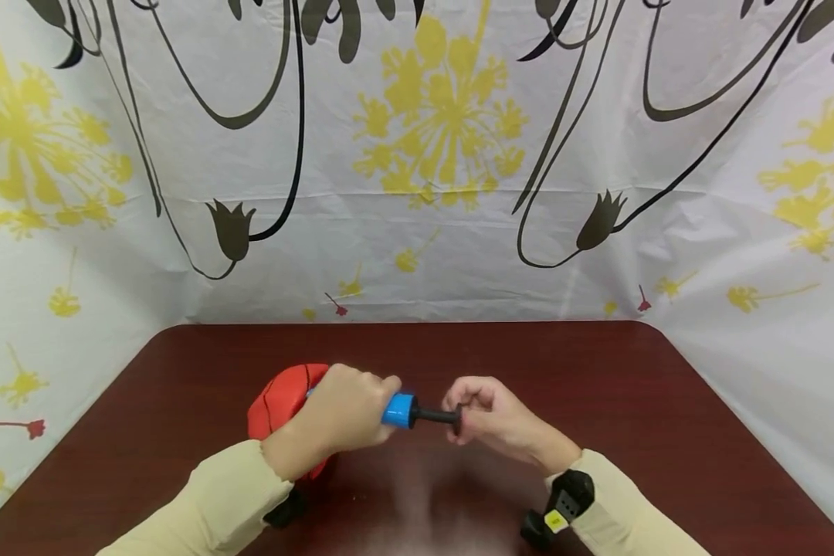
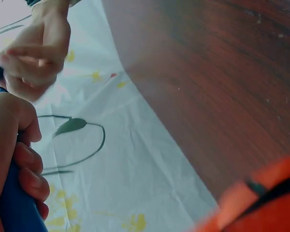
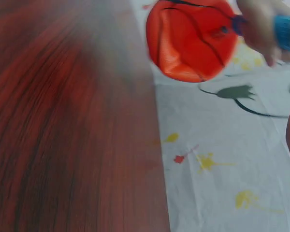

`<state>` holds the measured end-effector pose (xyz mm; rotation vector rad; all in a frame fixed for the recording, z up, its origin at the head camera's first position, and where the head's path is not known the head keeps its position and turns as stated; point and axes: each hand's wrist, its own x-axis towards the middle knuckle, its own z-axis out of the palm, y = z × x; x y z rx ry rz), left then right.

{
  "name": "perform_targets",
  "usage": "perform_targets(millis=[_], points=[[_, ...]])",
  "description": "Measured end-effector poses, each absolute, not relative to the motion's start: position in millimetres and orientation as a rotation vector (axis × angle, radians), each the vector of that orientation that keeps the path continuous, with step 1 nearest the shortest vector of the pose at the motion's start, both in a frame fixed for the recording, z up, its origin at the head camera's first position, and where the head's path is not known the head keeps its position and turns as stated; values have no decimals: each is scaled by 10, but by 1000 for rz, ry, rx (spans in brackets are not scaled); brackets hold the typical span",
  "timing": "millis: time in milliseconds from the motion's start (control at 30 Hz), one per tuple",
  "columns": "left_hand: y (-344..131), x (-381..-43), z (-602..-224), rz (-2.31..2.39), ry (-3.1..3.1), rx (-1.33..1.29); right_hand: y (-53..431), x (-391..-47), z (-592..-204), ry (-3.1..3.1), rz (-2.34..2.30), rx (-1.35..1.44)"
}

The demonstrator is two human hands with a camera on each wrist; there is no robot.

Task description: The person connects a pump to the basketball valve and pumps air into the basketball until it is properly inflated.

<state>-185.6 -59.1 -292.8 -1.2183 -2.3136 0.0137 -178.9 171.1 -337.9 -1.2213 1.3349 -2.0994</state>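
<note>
My left hand (image 1: 347, 407) grips the blue barrel of a hand pump (image 1: 399, 411), its fingers wrapped round it. A black rod sticks out of the barrel toward the right, ending in a black handle (image 1: 456, 418). The curled fingers and thumb of my right hand (image 1: 493, 413) hold that handle. On the pump's other end is a red ball (image 1: 278, 401) with black lines, partly hidden behind my left hand and forearm. In the right wrist view the ball (image 3: 183, 48) looks dented and creased, with the pump's tip at its side.
A dark reddish-brown table (image 1: 598, 386) lies under both hands. Behind and beside it hangs a white cloth (image 1: 403, 286) printed with yellow and dark flowers. A black device (image 1: 571, 494) is strapped to the right wrist.
</note>
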Motion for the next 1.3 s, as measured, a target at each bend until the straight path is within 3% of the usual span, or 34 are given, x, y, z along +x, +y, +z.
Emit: perform_targets(millis=[233,633,767,1033,1300], points=[[-733,-1887,-2926,2,-2328,-1132,1999,-1772,-3365,1009,-2185,-1284],[-513,-1872,-2948,2,-2350,-1164,1482,-1867,-3431,1336,-2172,-1148],[-605,-1872,-3030,-15,-2343,-1215,1616,-1768,-3443,1386,-2130,-1092],[-786,-1947,-2981,-21,-2325,-1141,1989,-1749,-3309,1158,-2151,-1251],[-587,-1977,-2935,60,-2359,-1210,1559,-1945,-3433,1449,-2057,-1309]])
